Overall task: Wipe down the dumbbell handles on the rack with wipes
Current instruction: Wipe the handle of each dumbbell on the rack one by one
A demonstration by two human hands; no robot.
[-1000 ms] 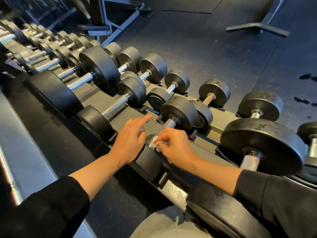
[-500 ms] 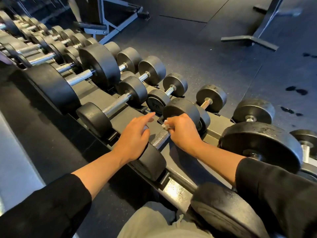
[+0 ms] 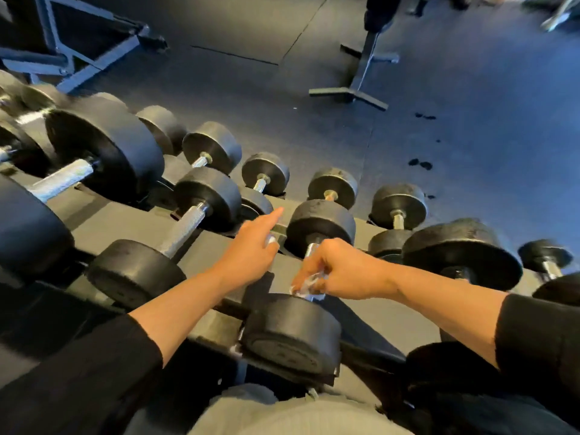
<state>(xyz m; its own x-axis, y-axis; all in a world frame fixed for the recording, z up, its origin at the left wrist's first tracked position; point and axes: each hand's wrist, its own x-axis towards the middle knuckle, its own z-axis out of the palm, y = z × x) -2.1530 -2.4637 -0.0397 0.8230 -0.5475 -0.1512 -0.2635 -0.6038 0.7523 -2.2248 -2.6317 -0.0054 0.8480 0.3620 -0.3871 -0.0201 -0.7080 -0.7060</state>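
A black dumbbell lies across the rack (image 3: pixel 103 224) in front of me, its near head (image 3: pixel 292 337) low in the view and its far head (image 3: pixel 320 227) beyond. My right hand (image 3: pixel 345 271) is closed around its metal handle with a crumpled white wipe (image 3: pixel 306 287) pressed against the bar, close to the near head. My left hand (image 3: pixel 251 249) hovers just left of that dumbbell over the rack, index finger pointing forward. Its other fingers curl on a small pale object (image 3: pixel 271 240) I cannot identify.
Several more black dumbbells fill the rack on both sides, such as one with a knurled handle (image 3: pixel 183 227) to the left and a large one (image 3: pixel 461 249) to the right. A bench stand (image 3: pixel 351 92) is on the dark rubber floor beyond.
My right hand slid the wipe up the handle to the far head, then back toward the near head. The view has tilted upward. My left hand kept its place beside the dumbbell.
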